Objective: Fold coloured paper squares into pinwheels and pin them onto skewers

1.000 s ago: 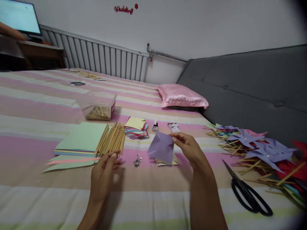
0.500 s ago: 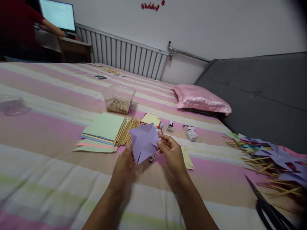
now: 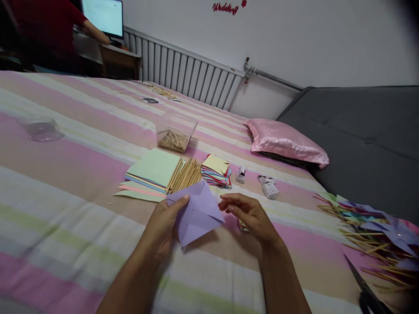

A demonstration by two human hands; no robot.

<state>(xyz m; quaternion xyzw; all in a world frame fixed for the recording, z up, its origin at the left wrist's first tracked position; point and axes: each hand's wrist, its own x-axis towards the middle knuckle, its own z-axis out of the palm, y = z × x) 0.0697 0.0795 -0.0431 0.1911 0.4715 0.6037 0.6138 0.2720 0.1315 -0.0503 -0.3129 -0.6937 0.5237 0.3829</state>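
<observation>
Clamping the purple paper [image 3: 198, 213] is the left hand [image 3: 164, 223], thumb on top; the right hand [image 3: 251, 214], fingers loosely parted, hovers just beside.

I see a pale wall [image 3: 321, 39] bearing red "Wedding" lettering [image 3: 225, 8], with a ribbed radiator [image 3: 185, 69] below. A dark grey padded headboard [image 3: 366, 122] rises beside the striped bed [image 3: 81, 183]; over at far left, a lit monitor [image 3: 104, 17] glows above a wooden desk [image 3: 121, 54].

One head-worn view looks forward and down from close above the near part of the striped bed [image 3: 81, 174], reaching past the bed to the white wall [image 3: 327, 43] behind it.
</observation>
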